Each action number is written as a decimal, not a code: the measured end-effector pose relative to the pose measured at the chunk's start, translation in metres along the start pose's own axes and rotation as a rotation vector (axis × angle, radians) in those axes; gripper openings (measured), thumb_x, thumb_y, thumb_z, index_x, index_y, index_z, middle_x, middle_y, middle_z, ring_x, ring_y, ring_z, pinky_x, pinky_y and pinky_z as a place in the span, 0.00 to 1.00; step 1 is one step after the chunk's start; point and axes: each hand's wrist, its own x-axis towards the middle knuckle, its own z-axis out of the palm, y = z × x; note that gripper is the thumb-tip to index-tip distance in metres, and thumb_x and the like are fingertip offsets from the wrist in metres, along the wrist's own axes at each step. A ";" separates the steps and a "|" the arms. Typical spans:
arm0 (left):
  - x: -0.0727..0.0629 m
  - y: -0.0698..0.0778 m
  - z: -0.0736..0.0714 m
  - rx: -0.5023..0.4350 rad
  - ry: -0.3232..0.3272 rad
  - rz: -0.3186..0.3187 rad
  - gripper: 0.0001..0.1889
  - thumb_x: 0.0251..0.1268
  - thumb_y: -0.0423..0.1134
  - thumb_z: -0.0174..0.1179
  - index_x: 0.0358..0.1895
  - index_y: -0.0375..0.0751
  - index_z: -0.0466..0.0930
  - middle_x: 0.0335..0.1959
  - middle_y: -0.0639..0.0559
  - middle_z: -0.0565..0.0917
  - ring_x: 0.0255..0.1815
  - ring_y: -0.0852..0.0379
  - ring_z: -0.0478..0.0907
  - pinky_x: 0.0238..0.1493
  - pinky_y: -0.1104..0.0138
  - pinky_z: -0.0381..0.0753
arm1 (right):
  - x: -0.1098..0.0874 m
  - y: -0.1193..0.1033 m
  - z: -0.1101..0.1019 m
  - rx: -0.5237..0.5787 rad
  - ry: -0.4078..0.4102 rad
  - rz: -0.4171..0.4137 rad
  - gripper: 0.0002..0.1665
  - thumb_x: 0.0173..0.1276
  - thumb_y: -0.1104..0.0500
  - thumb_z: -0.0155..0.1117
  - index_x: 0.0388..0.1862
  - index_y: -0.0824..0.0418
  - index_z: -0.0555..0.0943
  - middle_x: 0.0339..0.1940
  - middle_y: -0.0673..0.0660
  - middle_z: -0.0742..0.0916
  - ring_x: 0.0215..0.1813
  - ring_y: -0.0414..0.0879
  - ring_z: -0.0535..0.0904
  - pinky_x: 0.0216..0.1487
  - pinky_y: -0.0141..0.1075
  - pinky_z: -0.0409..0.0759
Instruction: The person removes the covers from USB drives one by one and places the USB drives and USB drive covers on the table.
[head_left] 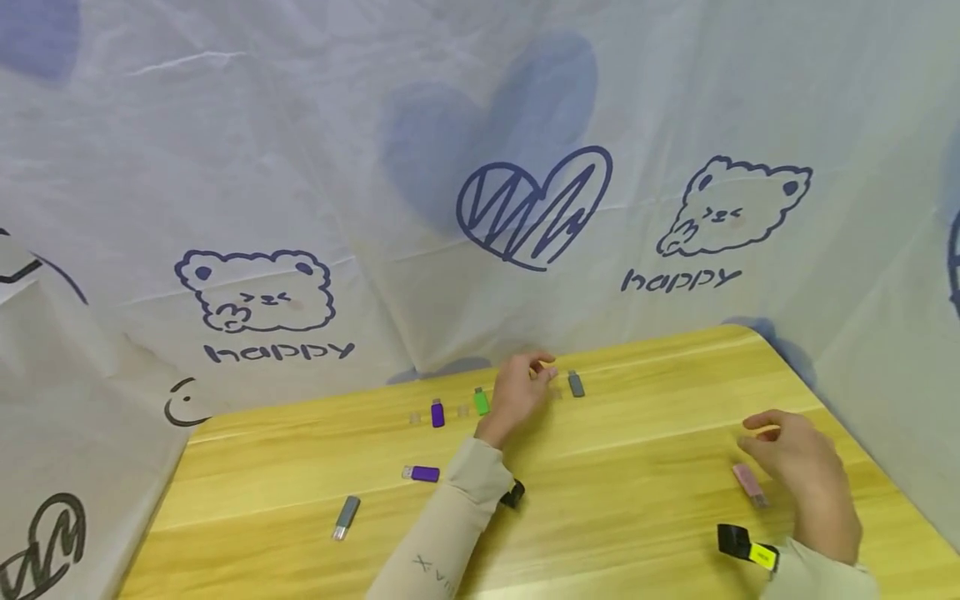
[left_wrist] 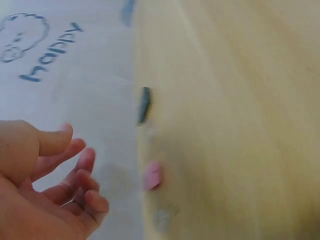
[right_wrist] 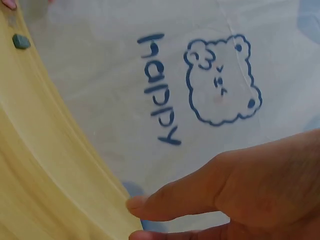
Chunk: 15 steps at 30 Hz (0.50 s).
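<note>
Hovering near pink USB stick [head_left: 748, 483], right hand [head_left: 808, 460] loosely curled

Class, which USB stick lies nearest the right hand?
The pink USB stick just below the right hand in the head view; the other pink stick, in the back row, and the rest lie farther away.

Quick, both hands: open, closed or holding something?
Left hand: open, relaxed, holding nothing.
Right hand: open, holding nothing, near a pink USB stick.
</note>
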 end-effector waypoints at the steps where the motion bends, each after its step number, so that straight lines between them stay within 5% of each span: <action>1: -0.003 0.001 -0.005 -0.030 -0.004 0.006 0.14 0.77 0.39 0.60 0.59 0.38 0.84 0.38 0.45 0.84 0.18 0.58 0.69 0.18 0.70 0.66 | 0.001 0.003 -0.002 -0.007 -0.017 0.018 0.30 0.76 0.52 0.60 0.65 0.75 0.72 0.58 0.78 0.79 0.54 0.74 0.76 0.49 0.63 0.77; 11: -0.044 -0.025 -0.058 -0.090 0.127 0.003 0.13 0.75 0.36 0.62 0.57 0.37 0.84 0.34 0.45 0.83 0.25 0.57 0.70 0.23 0.71 0.67 | 0.008 0.025 0.004 0.000 -0.155 0.055 0.40 0.69 0.46 0.69 0.63 0.77 0.72 0.63 0.84 0.71 0.56 0.76 0.71 0.54 0.64 0.75; 15: -0.058 -0.030 -0.073 -0.121 0.156 0.035 0.13 0.77 0.38 0.61 0.57 0.36 0.84 0.37 0.43 0.84 0.32 0.55 0.74 0.27 0.71 0.70 | 0.010 0.031 0.004 0.055 -0.180 0.074 0.42 0.67 0.46 0.72 0.64 0.77 0.70 0.41 0.72 0.78 0.35 0.59 0.74 0.40 0.48 0.77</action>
